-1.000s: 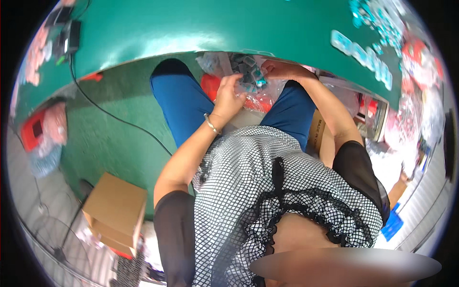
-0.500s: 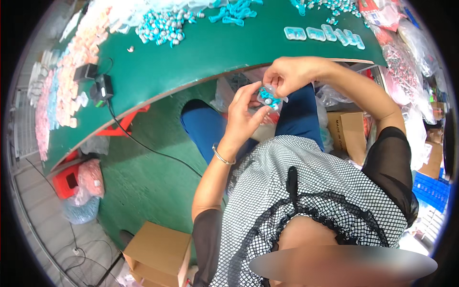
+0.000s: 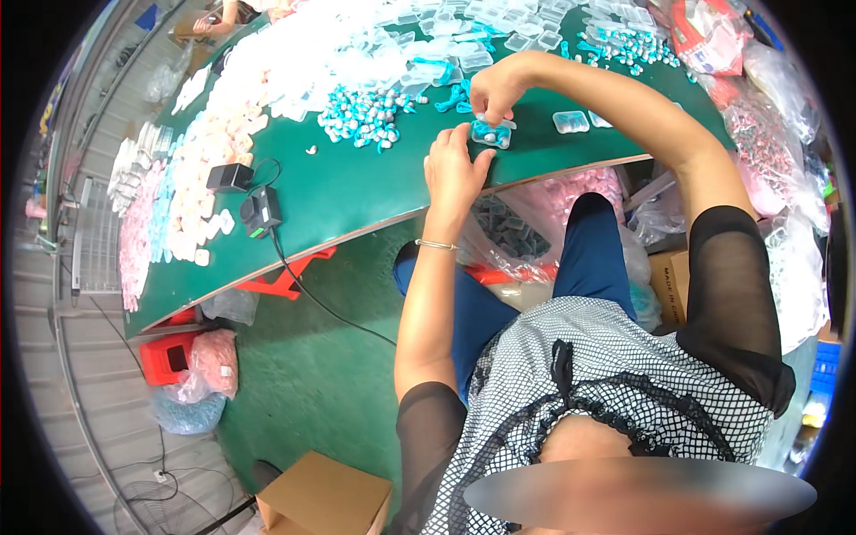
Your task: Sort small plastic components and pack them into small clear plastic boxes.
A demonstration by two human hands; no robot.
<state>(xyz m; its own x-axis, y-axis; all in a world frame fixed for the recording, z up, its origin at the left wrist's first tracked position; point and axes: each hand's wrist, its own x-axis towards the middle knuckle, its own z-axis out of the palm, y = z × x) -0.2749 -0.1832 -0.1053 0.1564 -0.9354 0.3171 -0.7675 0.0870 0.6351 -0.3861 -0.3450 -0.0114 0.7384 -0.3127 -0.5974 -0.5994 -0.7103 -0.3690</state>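
Note:
A small clear plastic box (image 3: 491, 139) with teal cord and silvery-white pieces inside is at the green table, between my hands. My left hand (image 3: 455, 171) flanks its left and near side, fingertips at one corner and thumb along the near edge. From the far side my right hand (image 3: 497, 91) reaches over with curled fingers, their tips at the box's far edge. How the lid sits is hidden by these fingers. Just behind my right hand lie bundled teal cords (image 3: 453, 98). Left of them spreads a pile of teal and silvery pieces (image 3: 361, 118).
Right of my hands lies another filled clear box (image 3: 571, 122), others partly behind my forearm. Empty clear boxes (image 3: 535, 31) heap at the back. Black adapters (image 3: 260, 212) with a trailing cable sit left, near peach pieces (image 3: 198, 201). A cardboard box (image 3: 325, 490) stands on the floor.
Both hands have moved forward and up with the small box, from above my lap to the table. My right hand has shifted to the box's far side, and the view shows more of the tabletop.

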